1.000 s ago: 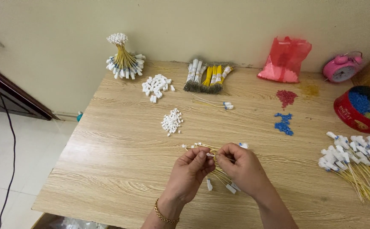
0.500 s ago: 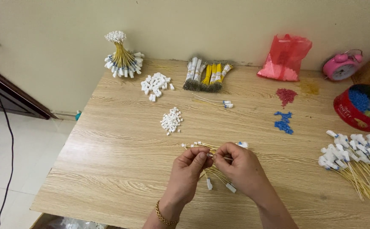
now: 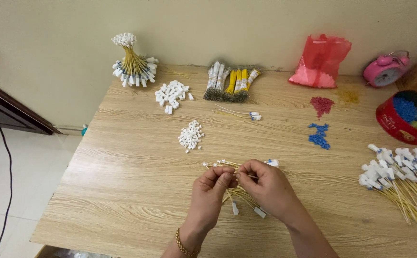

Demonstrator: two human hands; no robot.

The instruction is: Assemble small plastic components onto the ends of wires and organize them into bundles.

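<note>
Barely anything has shifted since a second ago: both hands stay low over the counter (image 3: 122,157), left grip (image 3: 212,191) and right grip (image 3: 266,184) pinched on the yellow wires (image 3: 239,193), whose long axis runs left-right between them.

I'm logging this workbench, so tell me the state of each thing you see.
Left hand: pinching the yellow wires.
Right hand: pinching the same wires.
Red tin: open, blue bits inside.
Red bag: upright against the wall.
Tied wire bundle: standing, fanned out.
</note>
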